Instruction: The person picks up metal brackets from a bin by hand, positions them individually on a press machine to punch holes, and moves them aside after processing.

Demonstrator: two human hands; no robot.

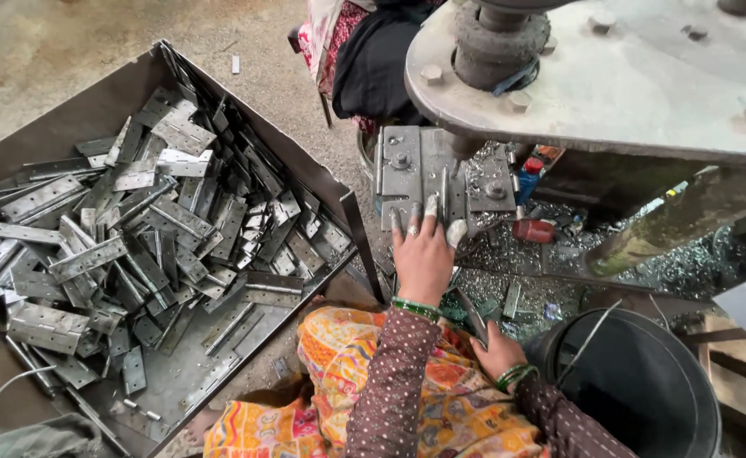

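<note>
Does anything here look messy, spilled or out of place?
Yes: shiny metal shavings lie scattered under the machine, and one hinge lies on the floor outside the tray, whose hinges lie jumbled.

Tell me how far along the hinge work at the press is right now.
Done: cannot tell; the black bucket shows no finished pieces from here. In hand: the left hand holds a hinge plate flat on the fixture under the press tool, while the right hand grips another metal piece by the lap. Left: the metal tray is heaped with hinges.
</note>
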